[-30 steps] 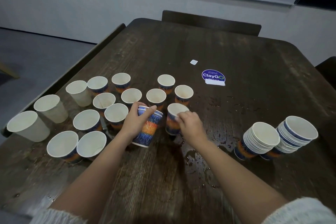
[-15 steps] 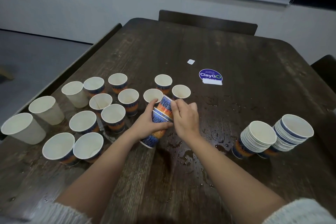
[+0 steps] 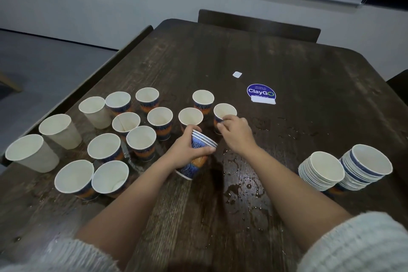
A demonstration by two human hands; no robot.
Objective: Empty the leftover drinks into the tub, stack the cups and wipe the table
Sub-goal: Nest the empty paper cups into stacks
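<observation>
With two finished stacks point(image 3: 344, 168) at lower right, we grip a small nested stack point(image 3: 199, 152) in our left hand point(image 3: 187, 150) at centre while right-hand fingers point(image 3: 225, 125) pinch the next cup point(image 3: 224, 112); many cups and the wet table point(image 3: 309, 77) remain.

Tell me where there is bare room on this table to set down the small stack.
Free: the far half of the table beyond the ClayGo sticker, and the wet strip between the right hand and the two tall stacks. Crowded: the loose cups at left.
</observation>
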